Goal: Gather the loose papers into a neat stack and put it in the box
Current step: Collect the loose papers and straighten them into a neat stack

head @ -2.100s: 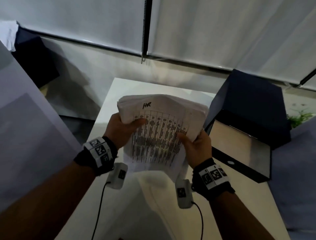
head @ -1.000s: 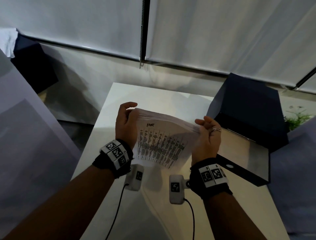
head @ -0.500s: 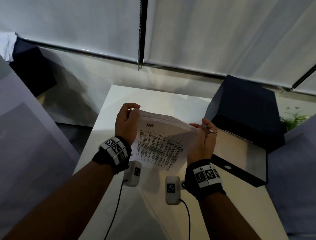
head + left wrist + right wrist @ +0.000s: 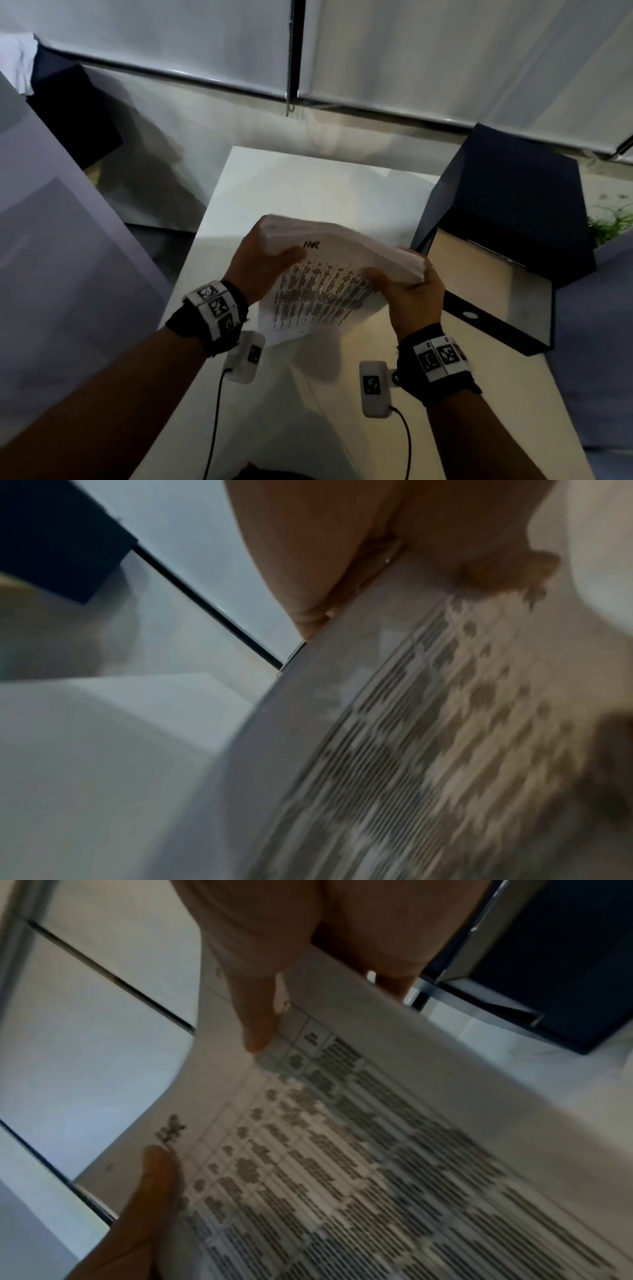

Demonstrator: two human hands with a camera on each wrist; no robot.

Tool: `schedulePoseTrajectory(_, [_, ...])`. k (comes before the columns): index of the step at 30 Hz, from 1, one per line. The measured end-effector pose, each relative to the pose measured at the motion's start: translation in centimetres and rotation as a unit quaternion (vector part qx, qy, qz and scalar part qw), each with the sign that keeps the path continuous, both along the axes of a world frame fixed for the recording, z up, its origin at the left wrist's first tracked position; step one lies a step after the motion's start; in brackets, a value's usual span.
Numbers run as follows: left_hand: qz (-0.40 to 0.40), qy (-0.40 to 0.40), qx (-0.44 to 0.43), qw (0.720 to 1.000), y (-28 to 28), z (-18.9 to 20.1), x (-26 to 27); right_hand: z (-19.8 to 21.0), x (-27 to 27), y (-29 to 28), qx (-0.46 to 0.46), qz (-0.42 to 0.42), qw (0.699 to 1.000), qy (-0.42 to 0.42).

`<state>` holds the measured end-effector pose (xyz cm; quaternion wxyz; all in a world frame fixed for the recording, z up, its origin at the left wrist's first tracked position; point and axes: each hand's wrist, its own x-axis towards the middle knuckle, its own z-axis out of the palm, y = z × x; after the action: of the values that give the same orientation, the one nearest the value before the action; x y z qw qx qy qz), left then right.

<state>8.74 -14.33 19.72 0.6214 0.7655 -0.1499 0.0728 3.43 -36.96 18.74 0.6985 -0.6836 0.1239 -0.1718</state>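
A thick stack of white papers (image 4: 329, 274) with a printed table and a handwritten mark on top hangs above the white table (image 4: 308, 185). My left hand (image 4: 263, 265) grips its left edge, thumb across the top sheet. My right hand (image 4: 407, 291) grips the right edge, thumb on top and fingers underneath. The stack bows upward between them. In the right wrist view the printed sheet (image 4: 377, 1150) fills the frame under my right thumb (image 4: 257, 1020); the left wrist view shows the paper (image 4: 428, 737) blurred. The dark open box (image 4: 493, 287), with a pale lining, lies just right of my right hand.
The box's raised dark lid (image 4: 513, 202) stands behind its tray at the table's right edge. A pale panel (image 4: 61, 274) slopes along the left. White roller blinds (image 4: 411, 51) hang behind. Another dark box (image 4: 68, 113) sits at far left.
Both hands changed from flat palms pressing the stack's side edges to gripping with thumbs over the top sheet. The stack has shifted slightly right, toward the box, and bows more.
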Motion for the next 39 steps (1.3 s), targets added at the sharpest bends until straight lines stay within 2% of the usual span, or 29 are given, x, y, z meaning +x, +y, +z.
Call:
schedulePoseTrajectory(1, [0.008,-0.016,0.005,1.000,0.4,-1.0,-0.4,-0.2,-0.2,0.3,0.000,0.008,1.000,0.001])
schedulePoseTrajectory(3, [0.053,0.039,-0.051,0.997,1.1,-2.6,-0.7,-0.5,0.1,0.8,-0.004,0.016,1.000,-0.001])
schedulePoseTrajectory(5, [0.086,0.056,-0.066,0.993,0.7,-3.4,-0.5,0.0,0.7,1.5,0.004,0.024,1.000,-0.002])
schedulePoseTrajectory(9, [0.126,0.071,-0.071,0.987,0.7,-2.4,-0.1,0.9,1.0,2.0,-0.009,0.018,1.000,-0.024])
schedulePoseTrajectory(11, [0.106,0.079,-0.081,0.988,1.4,-2.5,-0.1,1.1,0.6,1.6,-0.013,0.009,0.999,-0.045])
schedulePoseTrajectory(15, [0.095,0.043,-0.128,0.986,0.6,-1.2,-0.3,2.0,0.8,2.2,-0.040,0.010,0.997,-0.068])
schedulePoseTrajectory(19, [0.144,0.047,-0.156,0.976,-0.7,-0.2,-0.1,2.5,2.1,2.2,-0.037,-0.075,0.994,-0.072])
schedulePoseTrajectory(20, [0.122,0.049,-0.165,0.978,-0.3,-0.3,0.0,2.4,2.4,1.9,-0.026,-0.081,0.993,-0.077])
schedulePoseTrajectory(22, [0.030,0.073,-0.166,0.983,1.0,-1.1,0.3,2.3,2.3,1.5,0.007,-0.075,0.994,-0.075])
schedulePoseTrajectory(24, [-0.046,0.112,-0.122,0.985,2.0,-2.1,0.4,1.8,1.9,1.6,0.056,-0.051,0.993,-0.089])
schedulePoseTrajectory(27, [-0.048,0.125,-0.047,0.990,2.4,-3.1,0.5,0.8,0.8,1.8,0.071,-0.019,0.995,-0.069])
schedulePoseTrajectory(30, [-0.040,0.128,-0.058,0.989,2.4,-3.4,0.7,-0.2,0.1,1.2,0.064,-0.019,0.997,-0.033])
schedulePoseTrajectory(33, [-0.072,0.137,-0.058,0.986,2.5,-3.0,1.0,-0.3,0.3,0.6,0.049,-0.003,0.999,-0.013])
schedulePoseTrajectory(37, [-0.093,0.136,-0.041,0.985,2.7,-2.7,1.6,-0.3,1.1,0.4,0.022,0.001,0.999,-0.037])
schedulePoseTrajectory(39, [-0.093,0.130,-0.026,0.987,2.8,-2.8,1.8,-0.5,1.3,0.3,0.013,0.038,0.998,-0.040])
